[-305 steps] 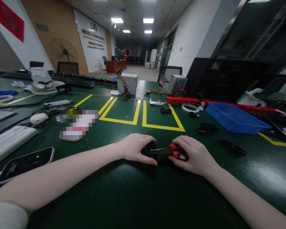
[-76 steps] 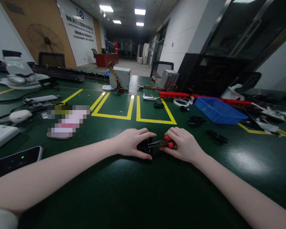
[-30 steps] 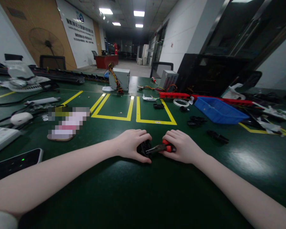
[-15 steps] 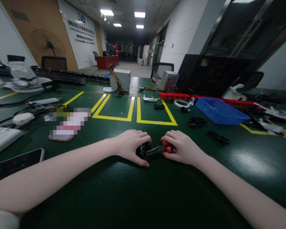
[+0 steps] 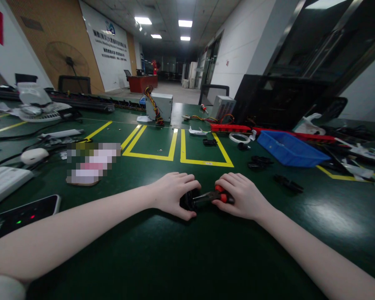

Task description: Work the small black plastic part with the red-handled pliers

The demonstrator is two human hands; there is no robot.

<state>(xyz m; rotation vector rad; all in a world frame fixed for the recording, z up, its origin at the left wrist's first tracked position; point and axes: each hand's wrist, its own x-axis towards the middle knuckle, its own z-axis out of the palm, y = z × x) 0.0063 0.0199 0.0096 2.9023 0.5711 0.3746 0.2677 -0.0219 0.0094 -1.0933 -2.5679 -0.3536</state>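
Note:
My left hand [image 5: 172, 193] lies curled over a small black part [image 5: 187, 200] on the green table [image 5: 181, 258], pressing it down. My right hand [image 5: 242, 198] grips the red handles of a pair of pliers [image 5: 211, 196]. The dark jaws of the pliers point left and reach into the black part under my left fingers. Most of the part is hidden by my hand.
A blue bin [image 5: 289, 148] sits at the right, with loose black parts [image 5: 258, 162] and a black bar [image 5: 288, 183] near it. Yellow floor-tape boxes [image 5: 178, 148] mark the table ahead. Two grey power supplies [image 5: 158, 107] stand behind. A dark device with lit LEDs [image 5: 21, 216] and a white block [image 5: 3, 183] lie left.
Both hands stay together on the part and pliers. The pliers tilted slightly and the view shifted a little; the device's LEDs now show green and red.

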